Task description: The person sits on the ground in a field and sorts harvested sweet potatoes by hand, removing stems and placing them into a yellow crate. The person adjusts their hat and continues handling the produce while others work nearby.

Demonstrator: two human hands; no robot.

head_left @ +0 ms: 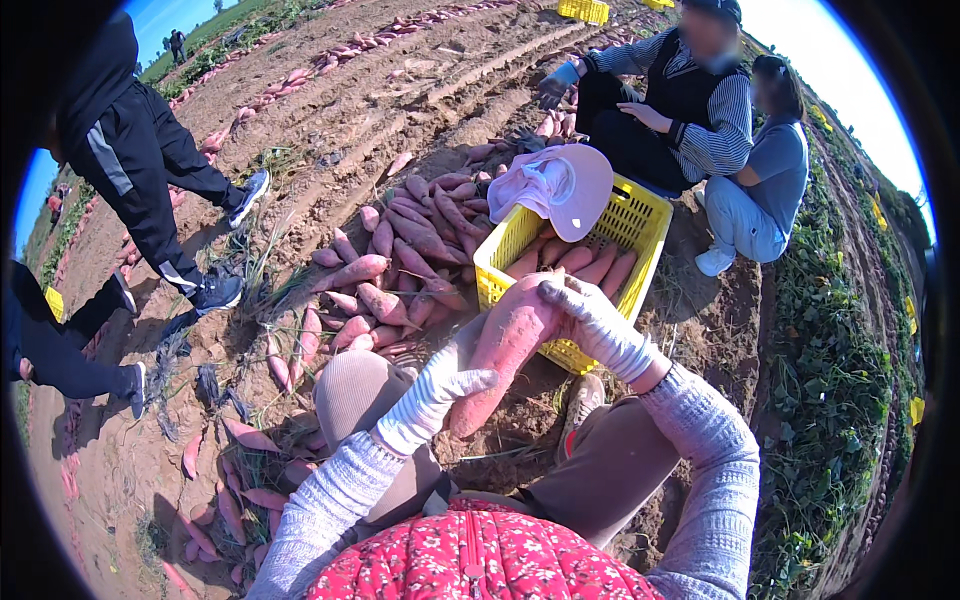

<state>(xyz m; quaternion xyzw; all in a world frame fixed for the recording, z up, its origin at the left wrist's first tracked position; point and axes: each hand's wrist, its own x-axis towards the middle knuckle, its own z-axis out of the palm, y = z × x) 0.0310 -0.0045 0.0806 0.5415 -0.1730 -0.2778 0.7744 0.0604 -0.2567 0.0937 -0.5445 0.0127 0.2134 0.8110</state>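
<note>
Both gloved hands hold one large pink-skinned sweet potato (506, 352) above my knees. My left hand (442, 379) grips its side near the lower end, with the thumb across the skin. At the upper end, my right hand (596, 322) has its dirt-stained fingertips on the tip. Just beyond stands a yellow plastic crate (646, 247) with slotted walls, holding several sweet potatoes (576, 259) in its bottom. A pink sun hat (581, 187) hangs over the crate's far left rim. Left of the crate, a heap of sweet potatoes (412, 240) lies on the soil.
More sweet potatoes (229, 510) lie by my left side. Two people (667, 112) squat beyond the crate, one wearing a blue-grey glove (559, 79). At left, a person in dark trousers (142, 165) stands; another's legs (67, 345) show below. Green vines (817, 390) cover the ground at right.
</note>
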